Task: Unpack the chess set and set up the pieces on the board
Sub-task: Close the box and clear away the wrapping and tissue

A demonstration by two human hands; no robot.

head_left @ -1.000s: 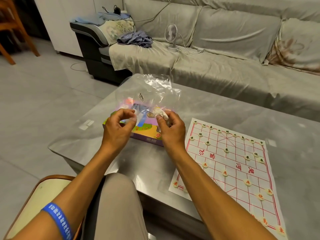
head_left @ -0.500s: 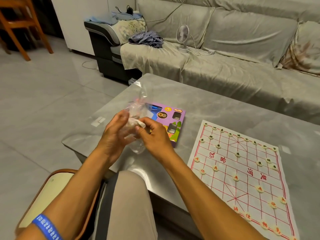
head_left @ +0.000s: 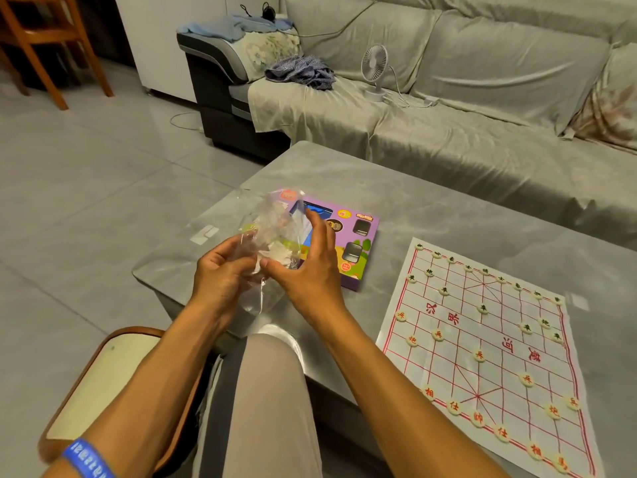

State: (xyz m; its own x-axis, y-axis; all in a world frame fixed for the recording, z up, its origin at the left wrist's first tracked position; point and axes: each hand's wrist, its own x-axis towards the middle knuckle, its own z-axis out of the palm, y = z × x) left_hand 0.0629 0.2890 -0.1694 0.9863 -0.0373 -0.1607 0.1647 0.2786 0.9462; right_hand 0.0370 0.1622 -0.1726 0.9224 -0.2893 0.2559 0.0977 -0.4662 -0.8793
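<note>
A white paper chess board (head_left: 489,343) with red lines lies on the right of the grey table (head_left: 413,208). Several round cream pieces (head_left: 526,379) stand on it, red-marked ones near me and dark-marked ones on the far side. A purple game box (head_left: 358,243) lies left of the board. Above the table's near left corner my left hand (head_left: 220,274) grips a crumpled clear plastic bag (head_left: 272,232). My right hand (head_left: 306,270) is beside the bag with its fingers spread, its thumb touching the plastic.
A grey covered sofa (head_left: 448,132) runs behind the table with a small white fan (head_left: 374,70) and a blue cloth (head_left: 300,72) on it. A stool (head_left: 103,381) stands under my left arm. A wooden chair (head_left: 44,39) is far left on the tiled floor.
The spread bag has been gathered into a crumpled bunch in my left hand. My right hand has released its pinch and its fingers have spread. The view has shifted left.
</note>
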